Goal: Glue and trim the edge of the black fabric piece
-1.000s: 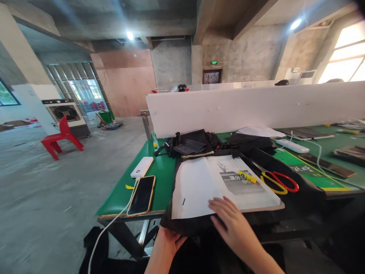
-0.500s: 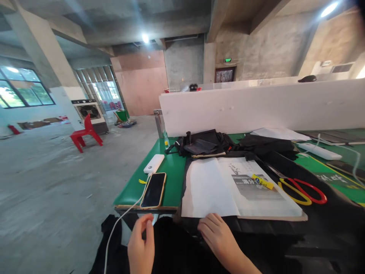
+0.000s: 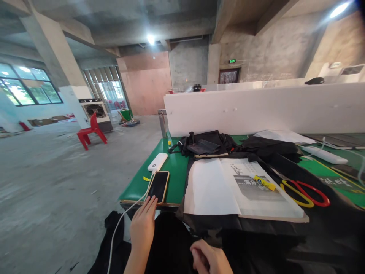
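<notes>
Your left hand (image 3: 144,224) lies flat, fingers stretched out, holding nothing. Its fingertips (image 3: 153,201) touch the near end of the phone (image 3: 157,186). The phone lies face up, screen dark, at the near left corner of the green table (image 3: 134,188). A white cable (image 3: 118,232) runs from the phone's near end down past your left wrist. A white power bank (image 3: 157,161) sits just beyond the phone, apart from it.

Your right hand (image 3: 209,258) is low over the black fabric (image 3: 171,247) on your lap, fingers curled in. I cannot tell if it grips the cloth.

To the right of the phone, a white sheet (image 3: 211,186) rests on black cloth that hangs over the table's near edge. A printed page (image 3: 251,186) adjoins the sheet on its right, with a small yellow tool (image 3: 264,183) on it. Scissors (image 3: 305,190) with 1 red and 1 yellow handle lie just right of the page. A black bag (image 3: 205,144) sits behind the sheet, in front of a long white board (image 3: 256,110).

A red chair (image 3: 91,131) stands well off on the concrete floor to the left.
</notes>
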`<move>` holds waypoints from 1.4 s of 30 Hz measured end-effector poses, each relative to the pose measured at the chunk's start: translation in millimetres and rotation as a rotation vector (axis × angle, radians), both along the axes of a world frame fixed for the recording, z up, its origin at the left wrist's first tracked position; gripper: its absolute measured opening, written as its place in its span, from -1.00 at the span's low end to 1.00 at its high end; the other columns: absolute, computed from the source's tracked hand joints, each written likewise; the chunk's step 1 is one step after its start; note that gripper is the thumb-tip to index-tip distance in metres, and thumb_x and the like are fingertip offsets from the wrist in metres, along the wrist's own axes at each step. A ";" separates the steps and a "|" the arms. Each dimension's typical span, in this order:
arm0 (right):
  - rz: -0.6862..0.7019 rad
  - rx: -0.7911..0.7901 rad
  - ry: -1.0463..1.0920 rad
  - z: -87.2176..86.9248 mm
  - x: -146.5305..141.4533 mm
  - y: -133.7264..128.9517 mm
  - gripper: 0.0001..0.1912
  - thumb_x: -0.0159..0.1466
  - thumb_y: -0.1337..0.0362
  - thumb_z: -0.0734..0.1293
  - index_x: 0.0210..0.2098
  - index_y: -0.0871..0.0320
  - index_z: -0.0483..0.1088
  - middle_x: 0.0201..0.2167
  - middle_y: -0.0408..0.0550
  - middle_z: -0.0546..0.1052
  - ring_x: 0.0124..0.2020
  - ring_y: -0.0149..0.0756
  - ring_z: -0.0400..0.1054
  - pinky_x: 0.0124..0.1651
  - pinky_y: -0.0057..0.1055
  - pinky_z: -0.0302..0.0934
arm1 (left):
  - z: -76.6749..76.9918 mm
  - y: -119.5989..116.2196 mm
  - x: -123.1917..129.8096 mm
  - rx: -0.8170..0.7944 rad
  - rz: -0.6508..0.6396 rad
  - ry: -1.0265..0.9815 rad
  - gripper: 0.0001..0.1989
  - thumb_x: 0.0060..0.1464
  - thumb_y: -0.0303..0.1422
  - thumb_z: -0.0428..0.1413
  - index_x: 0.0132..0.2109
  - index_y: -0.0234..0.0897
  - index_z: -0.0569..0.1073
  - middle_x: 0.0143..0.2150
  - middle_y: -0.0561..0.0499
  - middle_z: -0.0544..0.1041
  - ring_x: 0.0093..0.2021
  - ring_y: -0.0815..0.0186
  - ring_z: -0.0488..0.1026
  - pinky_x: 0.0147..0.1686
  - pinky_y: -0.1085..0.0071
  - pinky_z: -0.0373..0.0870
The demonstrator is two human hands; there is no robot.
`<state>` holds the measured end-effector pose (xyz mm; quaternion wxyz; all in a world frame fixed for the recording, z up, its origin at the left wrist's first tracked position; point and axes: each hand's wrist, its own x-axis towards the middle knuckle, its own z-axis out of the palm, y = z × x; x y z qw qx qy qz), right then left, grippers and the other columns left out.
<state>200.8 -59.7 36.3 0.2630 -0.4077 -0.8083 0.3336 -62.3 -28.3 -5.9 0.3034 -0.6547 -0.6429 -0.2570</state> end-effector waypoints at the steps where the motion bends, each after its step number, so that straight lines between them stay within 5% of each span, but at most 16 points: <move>1: 0.010 -0.098 0.068 4.7 -5.4 0.5 -0.69 0.29 0.17 0.06 -0.29 0.18 0.36 -0.54 -0.07 0.48 -0.58 -0.41 0.34 -0.48 -0.55 0.13 | 0.7 -3.3 0.4 0.011 -0.003 0.015 -0.62 0.12 -0.51 -0.06 0.08 -0.25 0.33 0.06 0.02 0.43 0.06 0.23 0.35 -0.02 0.30 0.27; 11: -0.012 -0.891 0.944 -2.3 -95.1 38.3 -0.25 0.04 -0.11 0.32 0.08 0.26 0.22 0.05 0.14 0.34 -0.06 -0.20 0.34 -0.01 -0.29 0.23 | 3.6 -54.6 28.3 0.209 0.002 -0.096 -0.51 0.08 -0.46 0.06 0.18 -0.23 0.23 0.01 -0.01 0.47 -0.08 0.28 0.45 -0.07 0.38 0.33; 15: -0.037 -1.021 1.151 8.7 -131.8 56.2 -0.43 0.06 -0.06 0.32 -0.13 0.27 0.37 -0.15 0.07 0.49 -0.12 -0.22 0.38 -0.05 -0.32 0.25 | -0.8 -65.7 30.3 0.234 -0.059 -0.079 -0.52 0.05 -0.51 0.08 0.15 -0.24 0.28 0.00 -0.02 0.48 -0.06 0.27 0.44 -0.07 0.38 0.35; 20: -0.240 -1.177 1.088 19.3 -146.1 78.1 -0.64 0.13 0.03 0.29 -0.35 0.26 0.40 -0.43 0.00 0.52 -0.36 -0.30 0.42 -0.32 -0.40 0.31 | -3.8 -70.0 31.0 0.244 -0.098 -0.091 -0.53 0.03 -0.57 0.08 0.11 -0.25 0.33 -0.02 -0.03 0.49 -0.04 0.24 0.43 -0.09 0.36 0.38; 32: -0.175 -0.987 0.831 24.2 -138.9 99.5 -0.72 0.09 0.13 0.35 -0.49 0.27 0.38 -0.59 -0.07 0.45 -0.54 -0.36 0.36 -0.43 -0.40 0.30 | -10.2 -65.1 49.8 0.168 -0.007 -0.205 -0.45 0.05 -0.55 0.06 0.19 -0.20 0.20 0.05 -0.04 0.43 0.02 0.17 0.39 -0.07 0.24 0.41; 42: -0.092 -0.896 0.744 17.4 -135.6 105.7 -0.70 0.16 0.14 0.24 -0.33 0.27 0.42 -0.52 -0.05 0.49 -0.54 -0.33 0.38 -0.46 -0.40 0.29 | -0.3 -55.3 46.5 0.165 0.037 -0.250 -0.50 0.05 -0.54 0.07 0.14 -0.14 0.28 0.09 -0.07 0.37 0.07 0.17 0.33 -0.01 0.24 0.33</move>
